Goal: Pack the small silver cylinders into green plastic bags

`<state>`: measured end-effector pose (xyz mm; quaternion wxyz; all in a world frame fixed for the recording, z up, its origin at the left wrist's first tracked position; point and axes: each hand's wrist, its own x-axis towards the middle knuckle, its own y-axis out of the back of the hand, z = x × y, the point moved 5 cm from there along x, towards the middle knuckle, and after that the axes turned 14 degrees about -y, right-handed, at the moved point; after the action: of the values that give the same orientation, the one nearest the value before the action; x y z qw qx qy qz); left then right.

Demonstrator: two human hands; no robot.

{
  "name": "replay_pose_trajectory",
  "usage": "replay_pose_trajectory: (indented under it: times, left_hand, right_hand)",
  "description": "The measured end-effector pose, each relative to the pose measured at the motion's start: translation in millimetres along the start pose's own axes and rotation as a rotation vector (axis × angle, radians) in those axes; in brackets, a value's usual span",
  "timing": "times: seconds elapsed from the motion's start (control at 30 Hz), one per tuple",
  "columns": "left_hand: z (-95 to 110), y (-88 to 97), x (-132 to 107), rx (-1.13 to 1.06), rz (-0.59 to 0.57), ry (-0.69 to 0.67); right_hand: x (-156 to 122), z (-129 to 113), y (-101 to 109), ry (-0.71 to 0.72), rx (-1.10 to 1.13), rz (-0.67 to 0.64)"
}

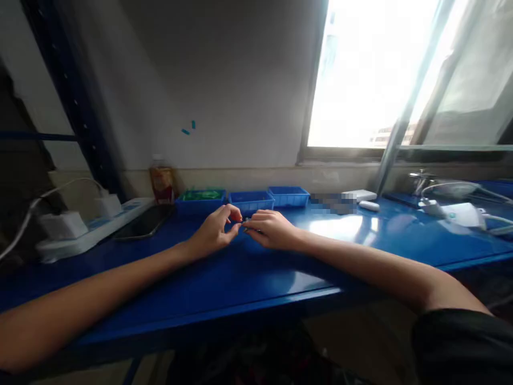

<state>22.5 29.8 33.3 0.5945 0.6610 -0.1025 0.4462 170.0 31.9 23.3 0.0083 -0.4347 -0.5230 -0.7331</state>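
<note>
My left hand (218, 227) is over the front middle of the blue table, thumb and forefinger curled towards each other in a pinch. Whatever lies between these fingertips is too small to name. Right beside it, my right hand (274, 229) has its fingers closed on a small silvery part (246, 220), whose kind I cannot make out. The fingertips of both hands almost meet at this part. Behind the hands stand three blue bins: a left bin (180, 205) with green items in it, a middle bin (252, 202) and a right bin (289, 198).
On the left of the blue table (192, 289) lie a white power strip (94, 230) with plugs and a dark phone (144, 223). A bottle (162, 182) stands by the wall. To the right are a small white case (369, 206) and a white corded device (463, 215).
</note>
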Motion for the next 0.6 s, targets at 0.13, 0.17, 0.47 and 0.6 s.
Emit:
replay_pose_trajectory:
  times: [0.13,0.17,0.47,0.6]
  left_hand:
    - [1.8,-6.2,2.2,-0.036,-0.034,-0.015]
    - [1.2,-6.9,2.1,-0.039,-0.037,-0.009]
    - [-2.6,-7.3,0.1,-0.037,-0.015,-0.018]
    - [-2.1,-8.0,0.2,-0.042,-0.020,-0.025]
  right_hand:
    - [0.8,-1.5,2.4,0.014,-0.001,-0.018]
    - [0.9,-1.9,2.9,0.015,0.000,-0.020]
    - [0.0,-3.1,5.0,0.031,0.023,-0.025]
    - [-0.2,-3.3,4.6,0.034,0.024,-0.034]
